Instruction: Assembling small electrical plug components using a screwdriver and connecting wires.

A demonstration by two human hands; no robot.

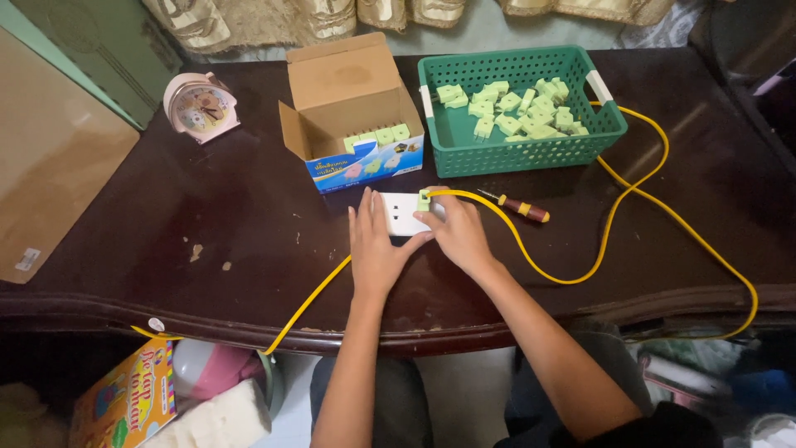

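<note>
Dark wooden tabletop (207, 224), scuffed | left hand (377, 249) fingers flat on white socket block (402, 213) | right hand (458, 235) fingers pinching green plug (424, 199) | curtains (249, 18) behind

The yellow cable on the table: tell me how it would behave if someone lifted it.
The yellow cable is probably floppy: it lies in loose loops over the table and droops past the edge. It would likely sag and drag rather than hold shape. One end reaches the white socket block under both hands, so pulling may tug that.
</note>
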